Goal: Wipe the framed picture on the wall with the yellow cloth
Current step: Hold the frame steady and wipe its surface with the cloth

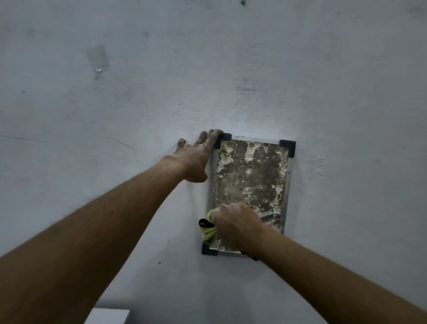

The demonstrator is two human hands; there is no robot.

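Observation:
A framed picture (250, 178) hangs on the pale wall, with a thin metal frame, dark corner pieces and a mottled brown and white surface. My left hand (196, 157) lies flat against the wall at the frame's upper left corner, fingers straight, fingertips touching the dark corner piece. My right hand (235, 223) grips a bunched yellow cloth (209, 232) and presses it on the picture's lower left part. A small black tag sticks out of the cloth at the left. Most of the cloth is hidden under my hand.
The wall (231, 69) is scuffed and marked, with a piece of clear tape (98, 57) stuck at the upper left. A white box-like edge (108, 315) shows at the bottom. A small screw or hook (243, 2) sits at the top.

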